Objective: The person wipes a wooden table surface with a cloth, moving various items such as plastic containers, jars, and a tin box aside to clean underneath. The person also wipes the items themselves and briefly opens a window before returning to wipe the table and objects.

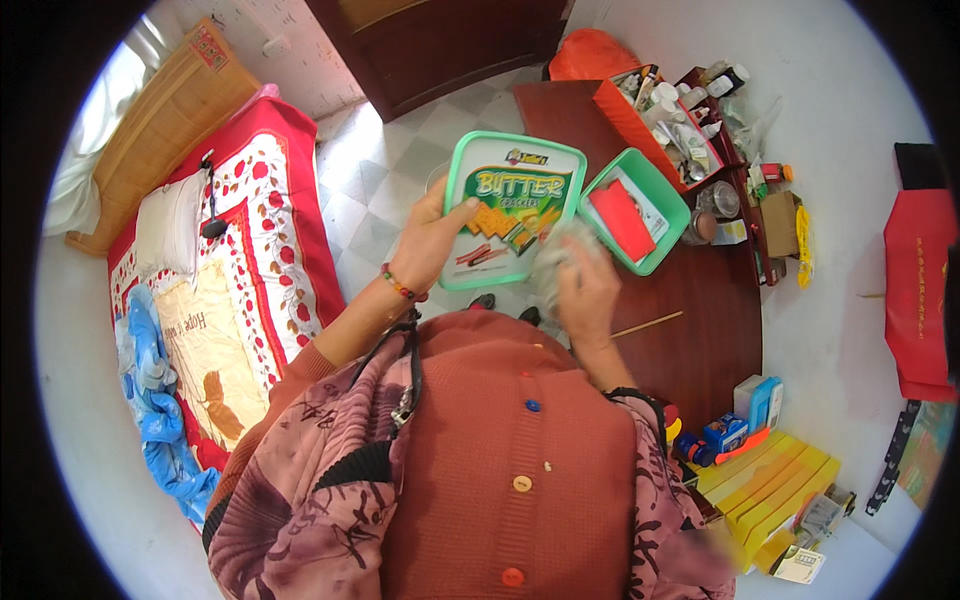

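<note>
My left hand grips the left edge of a plastic cracker-box lid with a pale green rim and a printed picture of butter crackers. The thumb lies on its face. In my right hand is a bunched greyish cloth, blurred, at the lid's lower right corner. Just right of the lid, an uncovered green plastic box stands on the dark red wooden table. A red packet and a printed sheet lie inside that box. A thin wooden stick rests on the table near my right wrist.
An orange-red box of bottles and tubes stands at the table's back, with jars beside it. Yellow boxes and small packages sit at lower right. A bed with a floral cover is on the left; a dark door is ahead.
</note>
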The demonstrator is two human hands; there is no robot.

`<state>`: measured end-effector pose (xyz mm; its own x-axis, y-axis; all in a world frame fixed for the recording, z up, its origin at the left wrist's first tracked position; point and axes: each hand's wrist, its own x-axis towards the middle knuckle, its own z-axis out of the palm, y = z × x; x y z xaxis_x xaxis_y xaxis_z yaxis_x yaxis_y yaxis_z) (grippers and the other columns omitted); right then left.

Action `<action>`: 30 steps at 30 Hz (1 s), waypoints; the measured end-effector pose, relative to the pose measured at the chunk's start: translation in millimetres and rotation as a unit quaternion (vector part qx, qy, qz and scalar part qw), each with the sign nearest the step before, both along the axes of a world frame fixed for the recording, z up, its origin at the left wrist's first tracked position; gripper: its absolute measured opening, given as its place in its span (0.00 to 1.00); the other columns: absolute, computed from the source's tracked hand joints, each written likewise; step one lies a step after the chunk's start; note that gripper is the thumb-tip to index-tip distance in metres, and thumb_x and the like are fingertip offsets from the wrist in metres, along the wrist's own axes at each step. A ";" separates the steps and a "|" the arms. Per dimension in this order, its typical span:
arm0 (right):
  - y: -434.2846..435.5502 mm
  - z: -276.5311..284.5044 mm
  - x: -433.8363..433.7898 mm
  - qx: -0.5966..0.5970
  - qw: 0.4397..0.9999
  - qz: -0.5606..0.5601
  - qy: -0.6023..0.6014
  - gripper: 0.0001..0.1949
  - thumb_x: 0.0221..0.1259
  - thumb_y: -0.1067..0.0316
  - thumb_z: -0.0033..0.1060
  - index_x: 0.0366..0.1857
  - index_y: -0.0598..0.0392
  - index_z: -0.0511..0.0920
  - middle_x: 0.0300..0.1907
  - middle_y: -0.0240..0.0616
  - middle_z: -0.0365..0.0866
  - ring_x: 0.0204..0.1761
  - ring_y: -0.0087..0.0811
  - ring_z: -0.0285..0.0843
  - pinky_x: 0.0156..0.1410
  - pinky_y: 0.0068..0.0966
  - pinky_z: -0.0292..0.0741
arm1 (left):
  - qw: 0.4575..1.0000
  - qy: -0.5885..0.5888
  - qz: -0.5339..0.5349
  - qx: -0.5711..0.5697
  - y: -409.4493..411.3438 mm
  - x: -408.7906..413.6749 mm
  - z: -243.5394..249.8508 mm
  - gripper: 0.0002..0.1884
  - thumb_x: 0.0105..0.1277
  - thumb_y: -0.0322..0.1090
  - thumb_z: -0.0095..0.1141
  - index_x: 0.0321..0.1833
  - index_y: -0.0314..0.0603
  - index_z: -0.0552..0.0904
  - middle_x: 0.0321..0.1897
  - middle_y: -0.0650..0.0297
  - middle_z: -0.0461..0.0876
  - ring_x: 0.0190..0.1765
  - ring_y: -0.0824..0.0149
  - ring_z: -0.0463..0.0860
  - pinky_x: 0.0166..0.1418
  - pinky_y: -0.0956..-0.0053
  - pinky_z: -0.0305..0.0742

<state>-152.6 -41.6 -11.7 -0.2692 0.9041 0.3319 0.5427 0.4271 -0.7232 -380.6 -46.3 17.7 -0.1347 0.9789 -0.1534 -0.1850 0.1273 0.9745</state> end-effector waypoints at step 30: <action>5.4 0.0 -65.8 0.168 0.972 0.157 -0.048 0.13 0.53 0.72 0.62 0.44 0.54 0.78 0.43 0.49 0.72 0.44 0.51 0.73 0.47 0.41 0.74 | 0.961 -0.258 0.040 -0.086 55.8 9.4 15.0 0.19 0.79 0.42 0.41 0.65 0.39 0.67 0.58 0.54 0.77 0.55 0.59 0.81 0.58 0.62 0.81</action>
<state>-218.4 -36.3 -11.6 -0.5581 0.6168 0.5550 0.4051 0.7863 -0.4665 -371.3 9.6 32.7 -0.0705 0.9229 -0.3784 -0.6540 0.2437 0.7162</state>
